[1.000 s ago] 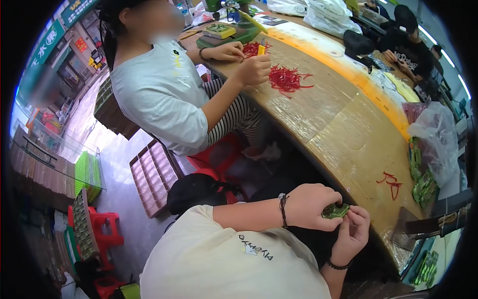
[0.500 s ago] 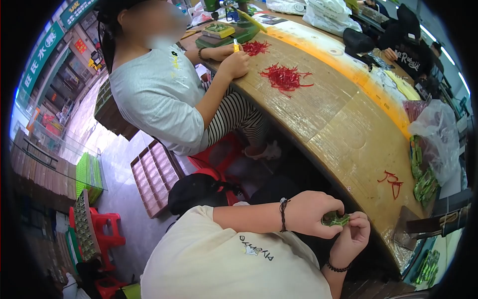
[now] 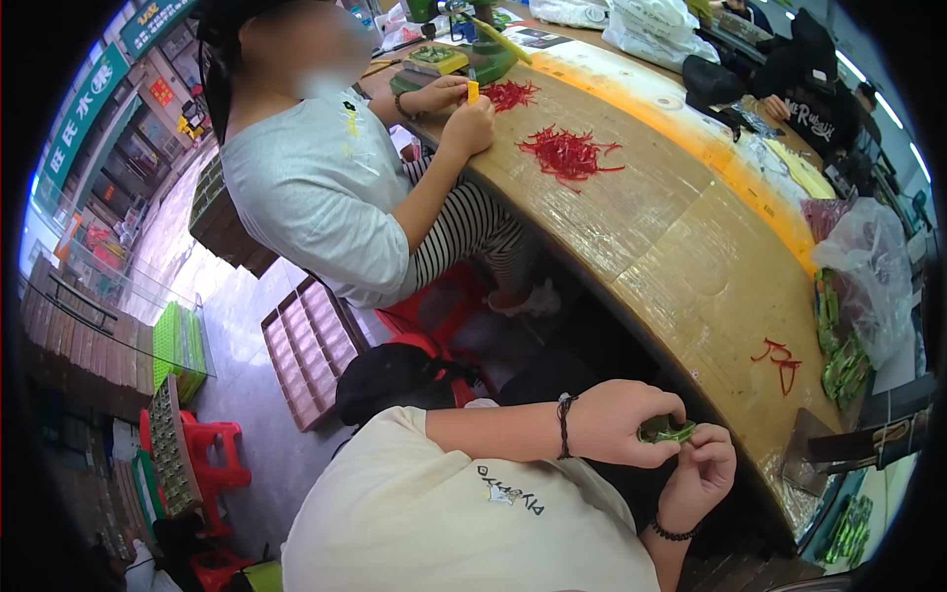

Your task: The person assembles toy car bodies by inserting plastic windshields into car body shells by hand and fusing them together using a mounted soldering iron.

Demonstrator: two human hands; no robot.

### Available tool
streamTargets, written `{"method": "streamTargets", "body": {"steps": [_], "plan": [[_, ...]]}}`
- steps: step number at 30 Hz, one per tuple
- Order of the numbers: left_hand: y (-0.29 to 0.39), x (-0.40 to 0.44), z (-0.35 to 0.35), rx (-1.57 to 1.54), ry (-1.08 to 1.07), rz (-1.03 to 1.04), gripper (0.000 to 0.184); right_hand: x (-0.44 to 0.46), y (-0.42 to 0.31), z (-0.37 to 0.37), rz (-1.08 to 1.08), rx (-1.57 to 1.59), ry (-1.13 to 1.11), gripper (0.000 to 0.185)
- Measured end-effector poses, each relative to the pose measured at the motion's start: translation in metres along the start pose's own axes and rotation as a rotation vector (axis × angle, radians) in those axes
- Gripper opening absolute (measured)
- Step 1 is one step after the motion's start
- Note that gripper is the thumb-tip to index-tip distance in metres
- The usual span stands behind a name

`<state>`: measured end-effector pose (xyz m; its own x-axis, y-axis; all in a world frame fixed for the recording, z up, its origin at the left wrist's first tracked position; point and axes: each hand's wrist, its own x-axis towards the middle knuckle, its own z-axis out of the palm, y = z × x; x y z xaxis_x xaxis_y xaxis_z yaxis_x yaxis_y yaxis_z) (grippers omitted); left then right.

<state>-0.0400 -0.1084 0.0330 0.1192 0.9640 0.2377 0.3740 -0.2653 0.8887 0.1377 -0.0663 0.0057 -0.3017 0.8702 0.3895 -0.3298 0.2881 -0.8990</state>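
My left hand (image 3: 631,422), a dark braided cord at its wrist, is closed around a small glossy green piece (image 3: 669,432), which is partly hidden by the fingers. From the other side, the fingertips of my right hand (image 3: 698,472) pinch the end of that piece. A dark beaded bracelet is on the right wrist. Both hands are held just off the near edge of the brown table (image 3: 681,257). A few red strips (image 3: 777,363) lie on the tabletop beyond them, beside a row of similar green pieces (image 3: 838,355).
A co-worker (image 3: 316,197) in a pale shirt sits along the same table, holding a small yellow tool (image 3: 473,92) near piles of red strips (image 3: 570,155). A clear plastic bag (image 3: 868,266) stands at the far edge. A compartmented tray (image 3: 311,350) and red stools (image 3: 215,454) are on the floor.
The green piece is turned slightly between my fingers, and my right hand has shifted a little. The co-worker's yellow tool has tilted. The view has moved slightly.
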Motion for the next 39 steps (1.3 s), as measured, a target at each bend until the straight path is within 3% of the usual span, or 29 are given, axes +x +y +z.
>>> {"method": "streamTargets", "body": {"steps": [8,23,29,39], "plan": [[0.002,-0.004,-0.003,0.014,-0.053,-0.029,0.034,0.001,-0.002,0.0,0.117,0.195,-0.028,0.026],[0.003,-0.005,-0.004,-0.19,-0.103,-0.136,0.033,0.005,0.003,-0.008,0.156,0.187,-0.075,0.024],[-0.003,-0.005,0.0,-0.232,-0.119,-0.159,0.031,0.004,0.009,-0.011,0.252,0.33,-0.066,0.024],[-0.011,-0.008,0.005,-0.26,-0.136,-0.164,0.03,0.002,-0.005,-0.005,0.074,-0.1,-0.065,0.021]]}}
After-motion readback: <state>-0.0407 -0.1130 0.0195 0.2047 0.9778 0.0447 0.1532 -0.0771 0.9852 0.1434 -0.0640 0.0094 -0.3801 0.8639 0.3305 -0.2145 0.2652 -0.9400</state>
